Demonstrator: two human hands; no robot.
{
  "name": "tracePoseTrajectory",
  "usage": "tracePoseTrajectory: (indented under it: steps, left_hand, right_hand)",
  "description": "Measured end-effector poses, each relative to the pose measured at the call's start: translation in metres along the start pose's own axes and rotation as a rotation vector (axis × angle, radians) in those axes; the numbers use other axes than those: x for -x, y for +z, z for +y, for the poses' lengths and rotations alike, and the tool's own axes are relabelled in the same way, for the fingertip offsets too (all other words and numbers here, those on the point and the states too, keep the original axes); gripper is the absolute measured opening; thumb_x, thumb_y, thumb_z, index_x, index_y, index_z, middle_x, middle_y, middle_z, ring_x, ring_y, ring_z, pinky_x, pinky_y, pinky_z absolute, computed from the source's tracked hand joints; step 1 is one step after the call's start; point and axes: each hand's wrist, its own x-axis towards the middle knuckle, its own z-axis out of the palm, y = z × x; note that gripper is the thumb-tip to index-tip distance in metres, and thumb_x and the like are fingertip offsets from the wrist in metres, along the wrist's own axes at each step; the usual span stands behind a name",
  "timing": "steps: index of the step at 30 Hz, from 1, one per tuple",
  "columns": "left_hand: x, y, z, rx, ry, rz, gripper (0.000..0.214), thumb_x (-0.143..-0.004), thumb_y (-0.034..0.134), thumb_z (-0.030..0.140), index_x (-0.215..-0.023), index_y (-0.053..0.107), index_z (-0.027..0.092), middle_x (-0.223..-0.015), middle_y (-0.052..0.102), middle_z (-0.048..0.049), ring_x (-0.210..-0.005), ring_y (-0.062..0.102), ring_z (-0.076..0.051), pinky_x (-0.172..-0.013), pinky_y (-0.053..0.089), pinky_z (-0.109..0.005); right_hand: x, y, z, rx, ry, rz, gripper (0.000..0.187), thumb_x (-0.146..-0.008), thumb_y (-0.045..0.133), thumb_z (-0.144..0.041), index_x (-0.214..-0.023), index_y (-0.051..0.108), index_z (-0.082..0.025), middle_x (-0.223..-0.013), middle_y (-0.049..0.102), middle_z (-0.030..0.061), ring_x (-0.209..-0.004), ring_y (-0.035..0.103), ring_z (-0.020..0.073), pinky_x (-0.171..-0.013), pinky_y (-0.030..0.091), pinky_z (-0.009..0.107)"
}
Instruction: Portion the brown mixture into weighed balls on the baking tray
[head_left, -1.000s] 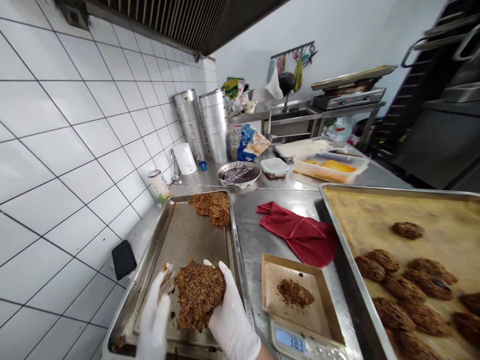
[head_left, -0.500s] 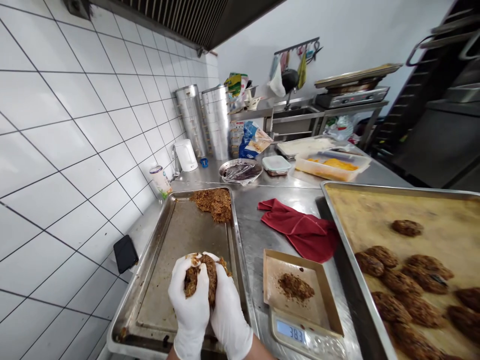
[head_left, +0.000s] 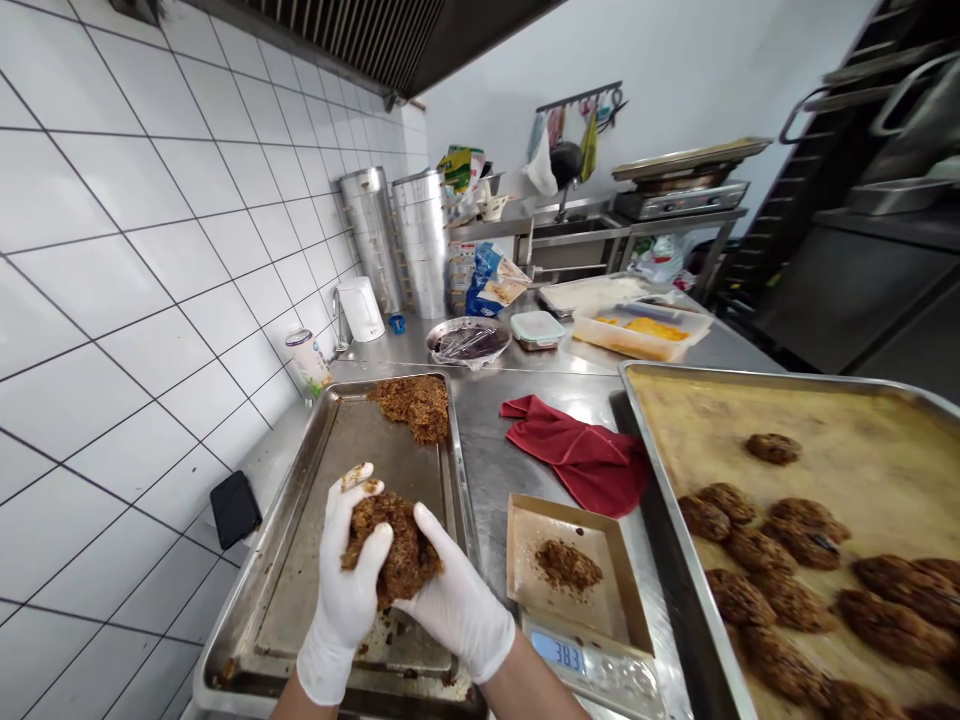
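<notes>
The left hand (head_left: pixel 343 580) and the right hand (head_left: pixel 456 602), both white-gloved, were closed around opposite sides of a lump of dark brown mixture (head_left: pixel 405 555). The lump was positioned above the near half of a metal tray (head_left: pixel 296 565); a loose pile of mixture (head_left: pixel 420 405) occupied that tray's far right corner. To the right, a cardboard box (head_left: pixel 534 530) containing crumbs (head_left: pixel 568 565) rested on a digital scale (head_left: pixel 559 652). A red cloth (head_left: pixel 577 450) lay beyond the box on the table (head_left: pixel 486 475). At far right, a lined tray (head_left: pixel 862 430) carried shaped patties (head_left: pixel 793 602).
</notes>
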Motion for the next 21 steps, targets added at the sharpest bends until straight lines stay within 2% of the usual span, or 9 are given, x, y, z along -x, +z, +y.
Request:
tracePoseTrajectory:
  steps: [2, 4, 9, 11, 15, 17, 21]
  left_hand:
    - [0.004, -0.003, 0.001, -0.107, 0.093, -0.147, 0.041, -0.091, 0.055, 0.041, -0.128, 0.058, 0.022, -0.148, 0.048, -0.0116, -0.14, 0.04, -0.033, -0.117, 0.032, -0.051]
    - [0.009, -0.006, 0.0, -0.154, 0.15, -0.236, 0.049, -0.092, 0.053, 0.044, -0.136, 0.053, 0.023, -0.152, 0.045, -0.0116, -0.143, 0.037, -0.035, -0.118, 0.031, -0.055]
    - [0.02, -0.009, 0.0, -0.161, 0.204, -0.304, 0.06, -0.095, 0.048, 0.045, -0.15, 0.04, 0.026, -0.161, 0.033, -0.0081, -0.15, 0.023, -0.035, -0.122, 0.019, -0.059]
    - [0.023, -0.009, 0.003, -0.062, 0.121, -0.334, 0.061, -0.096, 0.044, 0.047, -0.154, 0.035, 0.027, -0.164, 0.027, -0.0056, -0.152, 0.02, -0.033, -0.124, 0.017, -0.058]
    - [0.025, -0.011, 0.003, 0.246, -0.125, -0.307, 0.064, -0.1, 0.03, 0.054, -0.159, 0.018, 0.031, -0.166, 0.02, -0.0021, -0.151, 0.024, -0.028, -0.123, 0.027, -0.052]
    - [0.024, -0.012, -0.002, 0.322, -0.159, -0.326, 0.069, -0.097, 0.036, 0.057, -0.158, 0.018, 0.031, -0.166, 0.021, -0.0035, -0.151, 0.026, -0.029, -0.122, 0.029, -0.051]
    - [0.027, -0.01, -0.016, 0.5, -0.28, -0.502, 0.082, -0.086, 0.064, 0.052, -0.156, 0.028, 0.027, -0.162, 0.031, -0.0079, -0.149, 0.03, -0.031, -0.123, 0.028, -0.047]
  right_hand:
    - [-0.002, -0.004, 0.005, 0.019, -0.009, 0.031, 0.041, -0.09, 0.062, -0.042, -0.121, 0.067, -0.016, -0.107, 0.078, 0.0101, -0.099, 0.071, 0.0245, -0.091, 0.053, 0.04]
    - [-0.003, -0.008, 0.011, 0.054, -0.077, 0.079, 0.036, -0.087, 0.067, -0.036, -0.117, 0.07, -0.014, -0.104, 0.079, 0.0107, -0.096, 0.071, 0.0247, -0.092, 0.053, 0.041]
    - [-0.004, -0.008, 0.02, 0.107, -0.232, 0.196, 0.03, -0.074, 0.076, -0.024, -0.103, 0.074, -0.016, -0.099, 0.079, 0.0094, -0.092, 0.072, 0.0256, -0.093, 0.053, 0.041]
    - [-0.004, -0.007, 0.022, 0.124, -0.26, 0.236, 0.029, -0.069, 0.075, -0.019, -0.098, 0.074, -0.016, -0.095, 0.08, 0.0086, -0.091, 0.072, 0.027, -0.091, 0.054, 0.042]
    - [-0.006, -0.007, 0.025, 0.164, -0.312, 0.274, 0.038, -0.06, 0.072, -0.012, -0.097, 0.073, -0.018, -0.091, 0.08, 0.0063, -0.093, 0.071, 0.0286, -0.09, 0.053, 0.044]
    - [-0.008, -0.009, 0.025, 0.182, -0.336, 0.281, 0.041, -0.059, 0.07, -0.011, -0.098, 0.072, -0.019, -0.091, 0.08, 0.005, -0.093, 0.071, 0.0285, -0.091, 0.053, 0.044]
    - [-0.011, -0.01, 0.022, 0.218, -0.39, 0.318, 0.04, -0.057, 0.064, -0.006, -0.094, 0.073, -0.019, -0.089, 0.079, 0.0036, -0.096, 0.069, 0.0275, -0.096, 0.049, 0.042]
